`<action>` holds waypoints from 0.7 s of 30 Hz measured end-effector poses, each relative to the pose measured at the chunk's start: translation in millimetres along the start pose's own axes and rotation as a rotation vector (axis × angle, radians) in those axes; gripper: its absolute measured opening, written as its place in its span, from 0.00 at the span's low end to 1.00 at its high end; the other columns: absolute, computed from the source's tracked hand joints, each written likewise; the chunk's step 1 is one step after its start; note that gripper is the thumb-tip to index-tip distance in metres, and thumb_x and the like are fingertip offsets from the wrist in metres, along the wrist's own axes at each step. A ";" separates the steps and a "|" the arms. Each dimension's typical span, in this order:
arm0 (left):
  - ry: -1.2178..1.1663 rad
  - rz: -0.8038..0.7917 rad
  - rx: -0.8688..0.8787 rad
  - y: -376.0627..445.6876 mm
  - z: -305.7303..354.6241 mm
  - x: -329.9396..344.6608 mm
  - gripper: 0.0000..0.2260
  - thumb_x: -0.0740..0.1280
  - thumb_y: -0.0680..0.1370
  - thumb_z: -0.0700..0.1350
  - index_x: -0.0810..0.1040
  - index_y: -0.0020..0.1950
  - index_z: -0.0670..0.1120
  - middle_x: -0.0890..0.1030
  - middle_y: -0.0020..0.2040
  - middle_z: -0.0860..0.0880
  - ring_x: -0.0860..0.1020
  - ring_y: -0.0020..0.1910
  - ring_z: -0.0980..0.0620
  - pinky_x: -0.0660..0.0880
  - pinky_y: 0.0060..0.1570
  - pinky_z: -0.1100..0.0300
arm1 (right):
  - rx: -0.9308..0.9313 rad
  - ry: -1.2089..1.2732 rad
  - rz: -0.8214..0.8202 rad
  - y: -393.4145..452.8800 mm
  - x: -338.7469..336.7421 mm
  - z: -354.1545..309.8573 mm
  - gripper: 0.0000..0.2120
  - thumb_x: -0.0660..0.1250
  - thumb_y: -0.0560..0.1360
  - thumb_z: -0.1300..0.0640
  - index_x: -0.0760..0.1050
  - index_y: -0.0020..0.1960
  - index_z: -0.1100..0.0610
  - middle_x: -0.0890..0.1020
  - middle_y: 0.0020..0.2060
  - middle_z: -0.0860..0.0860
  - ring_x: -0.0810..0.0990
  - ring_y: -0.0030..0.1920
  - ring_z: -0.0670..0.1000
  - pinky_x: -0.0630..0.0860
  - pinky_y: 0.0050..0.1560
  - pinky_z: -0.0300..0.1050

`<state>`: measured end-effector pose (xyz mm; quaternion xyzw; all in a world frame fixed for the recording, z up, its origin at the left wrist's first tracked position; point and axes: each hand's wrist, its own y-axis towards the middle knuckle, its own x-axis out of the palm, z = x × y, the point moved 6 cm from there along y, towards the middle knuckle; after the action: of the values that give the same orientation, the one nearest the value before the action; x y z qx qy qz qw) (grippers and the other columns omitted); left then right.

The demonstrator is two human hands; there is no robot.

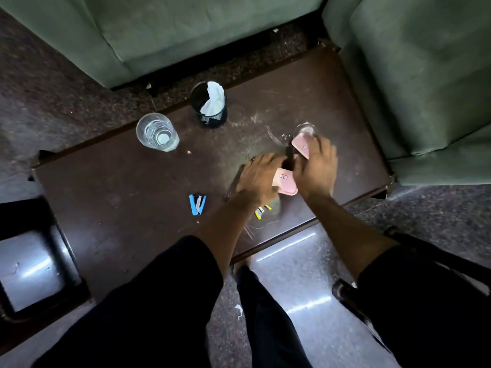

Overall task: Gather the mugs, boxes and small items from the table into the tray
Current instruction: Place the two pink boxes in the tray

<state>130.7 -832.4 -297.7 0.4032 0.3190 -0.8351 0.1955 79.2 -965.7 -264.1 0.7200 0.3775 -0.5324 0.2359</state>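
Note:
Both hands work at the right side of the dark brown table point(119, 181). My left hand point(259, 176) grips a pink box point(287, 184) lying low over the table. My right hand point(316, 168) holds a second pink box point(300, 146), tilted, just in front of a small clear glass point(305, 128). Faint clear edges around the hands look like a transparent tray point(273, 139). Small yellow items point(261, 212) lie by my left wrist. A blue stapler point(198, 204) lies on the table to the left of my left arm.
A tall clear drinking glass point(156, 132) stands at the table's far left. A black mesh holder point(210, 106) with white tissue stands at the far edge. Green sofas point(186, 30) border the table at the back and right. A dark stool point(34, 261) sits at the left.

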 end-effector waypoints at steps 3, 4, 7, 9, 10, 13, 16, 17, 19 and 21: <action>0.003 -0.048 0.010 8.1 4.3 4.5 0.31 0.75 0.73 0.47 0.73 0.76 0.54 0.74 0.72 0.51 0.72 0.73 0.47 0.66 0.73 0.51 | 0.077 -0.053 -0.091 26.0 1.4 12.5 0.31 0.72 0.72 0.55 0.70 0.74 0.52 0.73 0.70 0.54 0.72 0.65 0.62 0.73 0.59 0.57; -0.017 -0.054 -0.004 8.0 3.6 6.8 0.29 0.75 0.73 0.46 0.75 0.74 0.54 0.75 0.71 0.51 0.72 0.72 0.47 0.67 0.71 0.52 | 0.084 -0.053 -0.161 31.9 7.2 16.4 0.32 0.73 0.72 0.56 0.69 0.74 0.51 0.74 0.69 0.54 0.72 0.66 0.62 0.73 0.61 0.57; -0.071 -0.028 -0.056 1.2 0.6 13.6 0.24 0.75 0.71 0.40 0.76 0.66 0.53 0.77 0.65 0.49 0.75 0.67 0.46 0.69 0.66 0.52 | 0.159 0.063 -0.290 39.3 21.1 30.9 0.33 0.70 0.73 0.61 0.68 0.76 0.51 0.77 0.66 0.58 0.75 0.66 0.63 0.73 0.65 0.53; -0.067 -0.007 -0.085 -3.5 -2.0 16.2 0.22 0.74 0.72 0.40 0.75 0.65 0.51 0.80 0.62 0.49 0.78 0.64 0.44 0.71 0.64 0.51 | 0.222 0.128 -0.263 35.6 23.1 36.3 0.29 0.69 0.73 0.63 0.72 0.73 0.50 0.80 0.63 0.59 0.79 0.63 0.64 0.75 0.63 0.51; -0.095 0.010 -0.109 -5.5 -5.5 16.6 0.22 0.74 0.73 0.42 0.74 0.65 0.50 0.82 0.61 0.49 0.80 0.63 0.44 0.73 0.63 0.50 | 0.240 0.151 -0.243 32.3 23.6 36.2 0.28 0.70 0.72 0.63 0.74 0.71 0.50 0.82 0.62 0.58 0.80 0.62 0.63 0.76 0.62 0.50; -0.282 0.091 -0.195 -15.5 -18.8 8.3 0.23 0.75 0.74 0.46 0.73 0.68 0.49 0.83 0.62 0.47 0.81 0.61 0.41 0.75 0.62 0.48 | 0.282 0.281 -0.181 23.5 26.5 31.3 0.27 0.73 0.71 0.60 0.77 0.69 0.49 0.85 0.59 0.53 0.83 0.58 0.56 0.77 0.61 0.46; -0.308 0.307 -0.229 -34.1 -29.6 -15.1 0.21 0.72 0.78 0.50 0.74 0.70 0.48 0.84 0.63 0.47 0.80 0.61 0.40 0.75 0.63 0.47 | 0.377 0.565 -0.220 13.5 36.6 17.4 0.23 0.73 0.66 0.60 0.82 0.61 0.52 0.86 0.47 0.47 0.82 0.45 0.45 0.80 0.52 0.42; -0.337 0.373 -0.227 -40.2 -32.3 -22.5 0.20 0.72 0.79 0.51 0.75 0.69 0.47 0.83 0.62 0.47 0.80 0.61 0.40 0.75 0.63 0.47 | 0.428 0.681 -0.233 9.4 39.6 11.5 0.19 0.72 0.63 0.60 0.83 0.54 0.53 0.84 0.42 0.47 0.80 0.40 0.43 0.79 0.47 0.40; -0.459 0.462 -0.240 -54.1 -42.5 -35.3 0.19 0.72 0.79 0.49 0.76 0.67 0.45 0.83 0.61 0.47 0.81 0.60 0.41 0.77 0.62 0.47 | 0.504 0.846 -0.225 0.7 42.6 -6.5 0.13 0.70 0.59 0.61 0.81 0.44 0.55 0.79 0.35 0.47 0.74 0.32 0.40 0.74 0.37 0.35; -0.595 0.536 -0.299 -70.6 -59.4 -43.3 0.18 0.74 0.78 0.49 0.77 0.64 0.44 0.83 0.58 0.48 0.81 0.58 0.43 0.78 0.58 0.48 | 0.544 0.952 -0.227 -9.9 46.8 -28.4 0.16 0.68 0.58 0.62 0.80 0.46 0.62 0.78 0.34 0.49 0.73 0.30 0.41 0.71 0.31 0.32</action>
<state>148.0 -737.5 -264.7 0.1803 0.2503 -0.7793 0.5455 95.0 -924.9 -298.5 0.8706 0.3665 -0.2488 -0.2139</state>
